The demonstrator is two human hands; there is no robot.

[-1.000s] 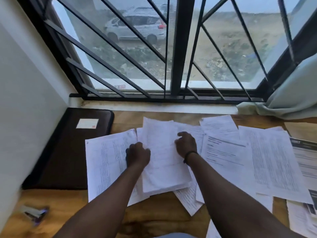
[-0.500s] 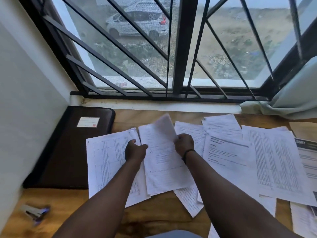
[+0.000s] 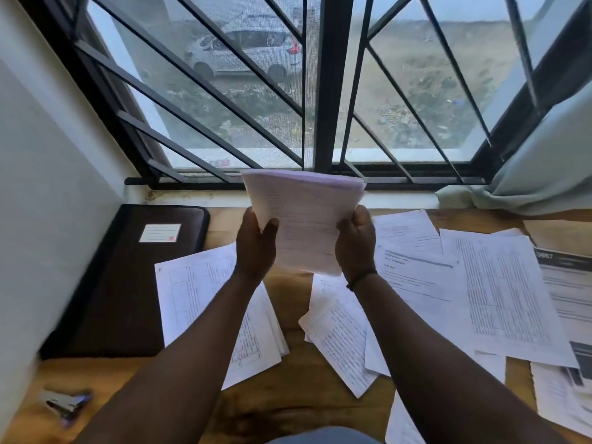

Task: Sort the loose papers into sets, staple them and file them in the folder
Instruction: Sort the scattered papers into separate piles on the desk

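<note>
We hold one stack (image 3: 304, 219) of papers in the air with both hands, above the table (image 3: 288, 395) and in front of the window (image 3: 323, 91). The left hand (image 3: 254, 248) grips its left edge, thumb on the front and fingers curled behind. The right hand (image 3: 355, 243) grips the right edge in the same way, and it wears a dark band at the wrist. The stack is several white sheets with faint printed lines; it stands nearly upright and its top bends a little away from us.

Below, more printed sheets lie loose on the wooden table: one pile (image 3: 211, 309) at the left under our left arm, and many overlapping sheets (image 3: 480, 293) at the right. A dark folder (image 3: 128, 283) with a soft, rounded edge and a white label lies flat at the left, near the wall. A metal stapler (image 3: 65, 403) lies at the near left corner, well apart from the papers.
</note>
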